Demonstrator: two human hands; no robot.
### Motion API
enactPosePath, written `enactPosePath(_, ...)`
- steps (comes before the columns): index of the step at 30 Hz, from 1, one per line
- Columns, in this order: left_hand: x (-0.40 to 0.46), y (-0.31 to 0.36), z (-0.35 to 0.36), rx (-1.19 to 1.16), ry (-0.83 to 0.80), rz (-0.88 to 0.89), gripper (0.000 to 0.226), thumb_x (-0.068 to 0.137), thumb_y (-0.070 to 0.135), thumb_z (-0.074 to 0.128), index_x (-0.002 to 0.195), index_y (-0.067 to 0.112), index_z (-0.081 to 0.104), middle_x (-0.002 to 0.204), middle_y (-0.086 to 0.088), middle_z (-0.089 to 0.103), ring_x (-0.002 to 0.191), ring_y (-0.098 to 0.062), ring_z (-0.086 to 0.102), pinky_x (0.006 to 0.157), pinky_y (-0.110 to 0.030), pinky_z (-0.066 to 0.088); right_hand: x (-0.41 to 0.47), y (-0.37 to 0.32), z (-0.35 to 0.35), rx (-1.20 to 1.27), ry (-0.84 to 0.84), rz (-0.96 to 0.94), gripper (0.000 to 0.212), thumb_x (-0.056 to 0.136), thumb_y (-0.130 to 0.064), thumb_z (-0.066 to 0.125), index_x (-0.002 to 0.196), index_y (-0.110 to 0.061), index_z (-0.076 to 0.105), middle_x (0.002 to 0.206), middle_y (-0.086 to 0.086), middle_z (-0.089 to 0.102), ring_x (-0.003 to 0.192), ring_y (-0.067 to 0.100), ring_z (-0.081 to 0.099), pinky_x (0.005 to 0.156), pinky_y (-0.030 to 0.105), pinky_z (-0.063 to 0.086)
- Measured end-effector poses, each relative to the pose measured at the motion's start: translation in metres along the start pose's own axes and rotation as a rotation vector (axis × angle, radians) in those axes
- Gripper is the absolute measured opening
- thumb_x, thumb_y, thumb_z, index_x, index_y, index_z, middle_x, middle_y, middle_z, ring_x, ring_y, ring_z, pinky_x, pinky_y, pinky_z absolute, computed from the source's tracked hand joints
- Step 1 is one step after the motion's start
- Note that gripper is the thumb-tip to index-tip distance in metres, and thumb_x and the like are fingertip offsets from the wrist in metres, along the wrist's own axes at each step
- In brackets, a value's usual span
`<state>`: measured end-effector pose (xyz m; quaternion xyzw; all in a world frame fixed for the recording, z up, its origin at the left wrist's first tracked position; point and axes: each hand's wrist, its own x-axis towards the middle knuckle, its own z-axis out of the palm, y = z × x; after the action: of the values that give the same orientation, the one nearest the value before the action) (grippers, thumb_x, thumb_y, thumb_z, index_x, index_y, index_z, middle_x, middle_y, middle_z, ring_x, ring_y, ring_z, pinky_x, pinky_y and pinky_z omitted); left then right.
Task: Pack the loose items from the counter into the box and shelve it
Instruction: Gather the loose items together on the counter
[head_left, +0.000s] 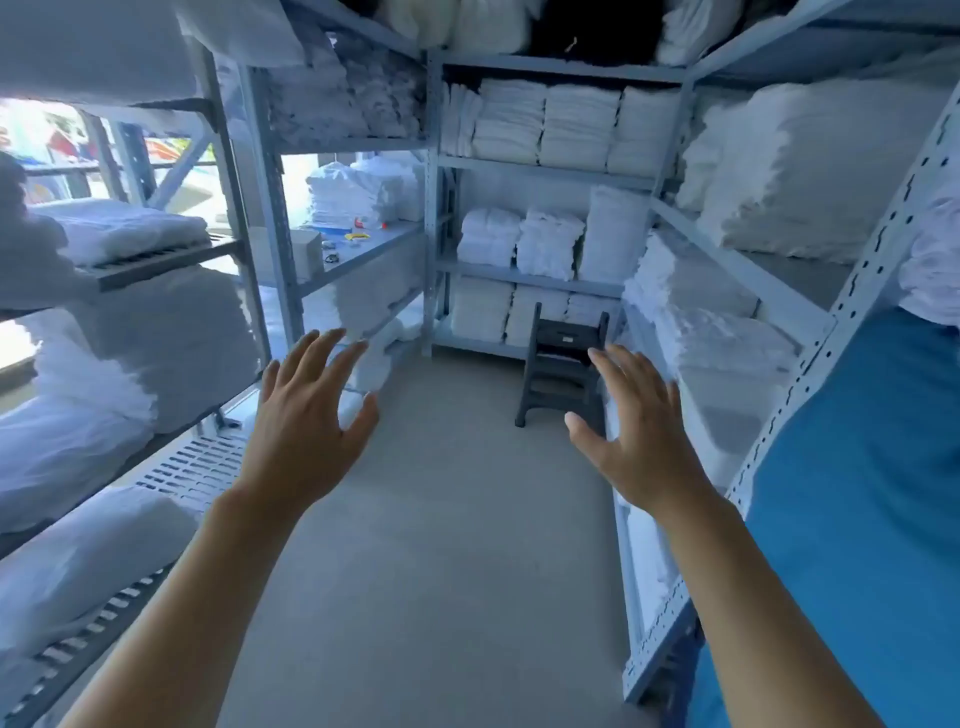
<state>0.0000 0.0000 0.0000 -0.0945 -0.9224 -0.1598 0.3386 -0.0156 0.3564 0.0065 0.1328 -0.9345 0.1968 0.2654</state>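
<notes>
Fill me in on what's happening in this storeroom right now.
A person stands in an aisle between metal shelves stacked with white linens. Both the left hand and the right hand are stretched out in front, open and empty, touching nothing. Ahead on the left, a shelf holds a pale box with a few small loose items scattered beside it, not yet packed. A dark step stool stands on the floor by the back shelves.

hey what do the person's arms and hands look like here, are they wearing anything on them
Both the left hand and right hand are bare: no gloves, and no rings, watch or bracelet show. The forearms are bare too, with no sleeves in view down to the bottom edge of the picture. Fingernails look short and unpainted.
</notes>
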Motion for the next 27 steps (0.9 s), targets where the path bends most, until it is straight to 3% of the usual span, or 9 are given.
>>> enactPosePath(4, 0.024, -0.006, 0.016, 0.048, 0.004, -0.041, 0.058, 0.096, 0.05, 0.045, 0.148, 0.023, 0.047, 0.158, -0.004, 0.041, 0.149, -0.029, 0.031, 0.117, -0.055, 0.032, 0.044, 0.019, 0.025, 0.054, -0.019, -0.019, 0.076, 0.091, -0.062, 0.048, 0.159, -0.033, 0.029, 0.167, -0.009, 0.022, 0.158, 0.02, 0.012, 0.125, 0.06, 0.01)
enactPosePath(13, 0.12, 0.021, 0.095, 0.102, 0.026, -0.049, 0.058, 0.096, 0.046, 0.048, 0.147, 0.019, 0.049, 0.157, -0.006, 0.043, 0.149, -0.03, 0.032, 0.119, -0.048, 0.029, 0.147, 0.098, 0.06, 0.112, -0.03, -0.084, 0.077, 0.094, -0.056, 0.054, 0.161, -0.029, 0.025, 0.168, -0.007, 0.02, 0.159, 0.021, 0.007, 0.124, 0.063, 0.011)
enactPosePath(27, 0.209, 0.037, 0.193, 0.16, -0.055, -0.097, 0.06, 0.096, 0.051, 0.045, 0.15, 0.024, 0.045, 0.16, -0.004, 0.04, 0.151, -0.029, 0.029, 0.121, -0.053, 0.029, 0.246, 0.197, 0.107, 0.15, -0.065, -0.109, 0.08, 0.09, -0.066, 0.04, 0.16, -0.032, 0.024, 0.169, -0.01, 0.017, 0.159, 0.021, 0.002, 0.124, 0.066, 0.007)
